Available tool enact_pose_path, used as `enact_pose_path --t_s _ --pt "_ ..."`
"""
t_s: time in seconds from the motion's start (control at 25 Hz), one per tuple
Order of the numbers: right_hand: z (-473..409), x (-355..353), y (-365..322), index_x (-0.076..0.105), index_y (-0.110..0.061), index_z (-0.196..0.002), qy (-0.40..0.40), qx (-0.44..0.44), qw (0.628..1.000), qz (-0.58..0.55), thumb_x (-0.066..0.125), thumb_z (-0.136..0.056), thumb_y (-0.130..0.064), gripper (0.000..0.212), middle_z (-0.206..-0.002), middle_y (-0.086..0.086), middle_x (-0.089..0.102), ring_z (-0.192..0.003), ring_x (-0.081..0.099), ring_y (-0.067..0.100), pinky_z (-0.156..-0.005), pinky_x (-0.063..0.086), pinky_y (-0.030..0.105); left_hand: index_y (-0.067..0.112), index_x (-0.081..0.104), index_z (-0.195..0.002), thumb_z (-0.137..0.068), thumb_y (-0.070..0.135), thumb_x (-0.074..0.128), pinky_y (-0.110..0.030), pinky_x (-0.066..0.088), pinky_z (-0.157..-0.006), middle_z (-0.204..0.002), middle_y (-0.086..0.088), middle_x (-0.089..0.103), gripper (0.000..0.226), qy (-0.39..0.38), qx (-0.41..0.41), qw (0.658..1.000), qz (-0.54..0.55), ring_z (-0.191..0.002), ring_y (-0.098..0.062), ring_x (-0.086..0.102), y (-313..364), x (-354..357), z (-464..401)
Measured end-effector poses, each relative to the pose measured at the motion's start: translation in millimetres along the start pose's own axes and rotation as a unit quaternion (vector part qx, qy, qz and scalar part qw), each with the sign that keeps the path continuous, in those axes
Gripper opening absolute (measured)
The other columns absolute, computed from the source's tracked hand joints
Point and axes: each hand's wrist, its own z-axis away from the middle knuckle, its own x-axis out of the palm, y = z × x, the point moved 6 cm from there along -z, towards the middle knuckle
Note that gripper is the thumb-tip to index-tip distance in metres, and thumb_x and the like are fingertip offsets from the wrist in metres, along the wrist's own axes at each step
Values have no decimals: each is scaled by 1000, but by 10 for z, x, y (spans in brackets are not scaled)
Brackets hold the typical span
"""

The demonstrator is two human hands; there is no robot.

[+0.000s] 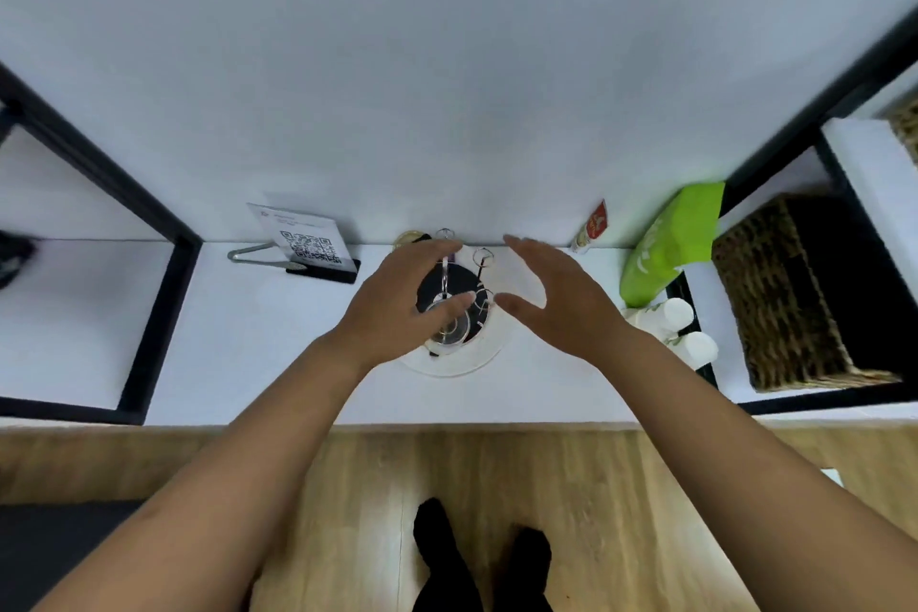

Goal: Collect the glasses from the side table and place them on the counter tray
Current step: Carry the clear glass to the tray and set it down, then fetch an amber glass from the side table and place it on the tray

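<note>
Glasses sit on the round white tray (pixel 454 365) on the white counter (pixel 258 338), standing on its dark centre: one clear glass (pixel 449 326) lies under the left hand, and thin-rimmed stemmed glasses (pixel 483 258) show at the tray's far side, toward the wall. Far to the left of the tray, a black-framed shelf (pixel 164 263) bounds the counter. Nearer, still left of the tray, a QR-code sign (pixel 308 244) stands on a black base, with a metal tool (pixel 253 256) lying beside it. Over the tray's left half hovers the left hand (pixel 397 308), fingers loosely spread and curved, thumb crossing above the clear glass; I cannot tell whether it touches the glass, and it grips nothing that I can see. Over the tray's right half hangs the right hand (pixel 556 303), open wide and empty. Right of the tray, against the wall, stands a small red-and-white packet (pixel 593 226), then a green bag (pixel 670 244), two white cups (pixel 683 328) on their sides, and a woven basket (pixel 790 293).
</note>
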Motion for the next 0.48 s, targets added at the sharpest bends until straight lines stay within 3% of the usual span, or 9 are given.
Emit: enact_pose_path --t_s 0.12,0.28,0.44,0.48 --pt "244 -431 -70 31 -38 -163 36 11 999 -2 67 -97 -53 77 -166 -6 40 -154 32 13 -124 30 37 44 47 -148 -92 62 66 -35 40 -113 -149 23 49 62 -19 35 999 -13 -140 -2 41 411 -106 -120" --pt "656 -1016 -149 33 -35 -163 72 37 996 -34 71 -97 -46 77 -163 -6 43 -151 37 15 -124 30 37 46 46 -148 -87 76 56 -38 40 -116 -152 27 46 69 -37 91 995 -33 -140 0 40 1070 -154 -205" --pt "1229 -1879 -203 32 -36 -163 140 42 989 -26 70 -97 -47 76 -162 -10 45 -147 41 11 -116 28 21 45 45 -150 -89 75 56 -32 36 -115 -153 27 46 69 -35 176 983 -31 -141 0 42 2163 -203 -247" --pt "1414 -2098 -211 31 -36 -163 158 43 986 -18 69 -98 -48 76 -163 -10 44 -148 40 11 -116 29 22 45 46 -150 -90 73 58 -31 36 -115 -152 26 47 68 -33 195 980 -28 -141 -1 42 2448 -207 -229"
